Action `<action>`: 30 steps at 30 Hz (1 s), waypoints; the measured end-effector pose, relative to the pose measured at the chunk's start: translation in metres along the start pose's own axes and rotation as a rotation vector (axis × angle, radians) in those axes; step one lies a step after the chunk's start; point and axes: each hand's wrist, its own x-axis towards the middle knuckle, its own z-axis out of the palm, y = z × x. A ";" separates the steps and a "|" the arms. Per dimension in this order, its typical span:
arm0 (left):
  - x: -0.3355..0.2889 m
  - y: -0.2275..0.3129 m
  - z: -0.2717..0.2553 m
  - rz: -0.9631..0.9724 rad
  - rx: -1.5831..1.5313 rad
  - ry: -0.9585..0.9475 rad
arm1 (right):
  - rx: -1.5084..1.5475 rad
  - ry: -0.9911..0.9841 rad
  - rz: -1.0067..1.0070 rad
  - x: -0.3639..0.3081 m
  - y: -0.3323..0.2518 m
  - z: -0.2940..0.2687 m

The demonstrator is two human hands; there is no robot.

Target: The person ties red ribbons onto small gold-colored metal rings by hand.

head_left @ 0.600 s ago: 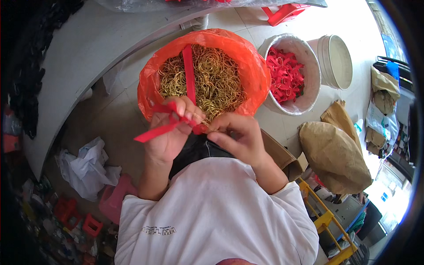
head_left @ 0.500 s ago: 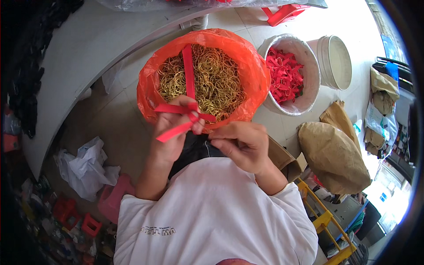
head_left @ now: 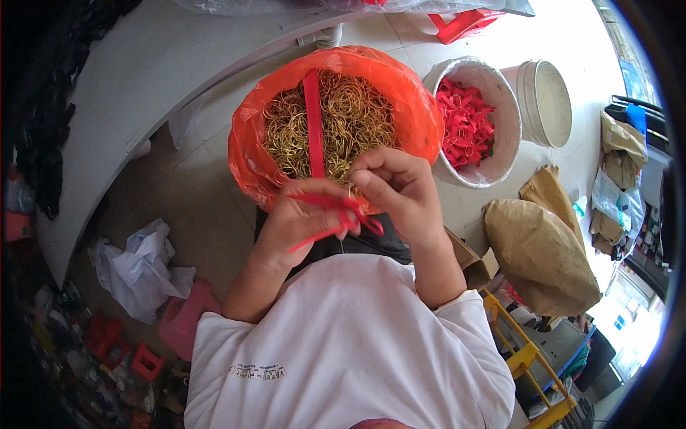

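Two bare hands meet just beyond the front of a white shirt (head_left: 343,336), over the near rim of an orange bag. The left hand (head_left: 294,218) has its fingers and thumb closed on a looped red ribbon (head_left: 349,206), one tail of which trails toward the shirt. The right hand (head_left: 400,191) is raised just beside it, thumb and forefinger tips close together; whether they pinch anything is too small to tell. The ribbon looks light, thin and limp, probably smooth enough to slide on itself, so a grip at the gathered middle, where the loops cross, should steady it better than one on a loose tail. Past the hands, the orange bag (head_left: 418,118) opens around a mass of gold rings (head_left: 357,118), which look light and stiff, likely to snag one another, and best taken singly by the edge. A straight red strip (head_left: 313,125) lies across them; its near end runs toward the left hand, and any join is hidden. To the right stands a white bucket (head_left: 509,146) holding red ribbon pieces (head_left: 464,125), with a pale pail (head_left: 552,107) beyond. Farther off are a curved grey tabletop (head_left: 157,79) and a red stool (head_left: 464,26).
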 end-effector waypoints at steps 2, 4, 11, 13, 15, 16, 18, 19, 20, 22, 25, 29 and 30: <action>0.002 0.003 -0.001 0.068 -0.009 0.086 | -0.330 0.034 -0.271 -0.001 -0.003 0.003; -0.001 0.003 -0.003 0.142 0.057 0.174 | -0.734 0.103 -0.494 -0.014 -0.002 0.008; -0.005 0.011 0.002 0.252 0.593 0.214 | -0.024 -0.023 -0.008 -0.028 -0.014 0.006; -0.004 0.010 0.007 0.333 0.561 0.145 | -0.084 -0.028 -0.012 -0.028 -0.018 0.006; -0.004 0.010 0.011 0.338 0.584 0.141 | -0.143 -0.033 -0.017 -0.027 -0.019 0.005; -0.003 0.009 0.012 0.342 0.607 0.138 | -0.190 -0.028 -0.038 -0.027 -0.018 0.004; -0.002 0.011 0.013 0.352 0.693 0.113 | -0.237 -0.017 -0.059 -0.026 -0.016 0.002; -0.002 0.011 0.012 0.364 0.778 0.088 | -0.266 -0.031 -0.043 -0.027 -0.015 0.002; -0.001 0.012 0.009 0.360 0.776 0.081 | -0.296 -0.044 -0.027 -0.027 -0.015 0.001; 0.000 0.013 -0.001 0.316 0.770 -0.080 | -0.201 -0.103 0.028 -0.025 -0.016 -0.003; -0.003 0.008 -0.003 0.197 0.438 -0.141 | -0.101 -0.165 0.104 -0.024 -0.016 -0.004; -0.006 0.009 -0.002 0.094 0.295 -0.081 | -0.532 -0.131 -0.219 -0.023 -0.015 0.002; -0.006 0.010 0.000 0.088 0.293 -0.088 | -0.548 -0.091 -0.261 -0.023 -0.014 0.005</action>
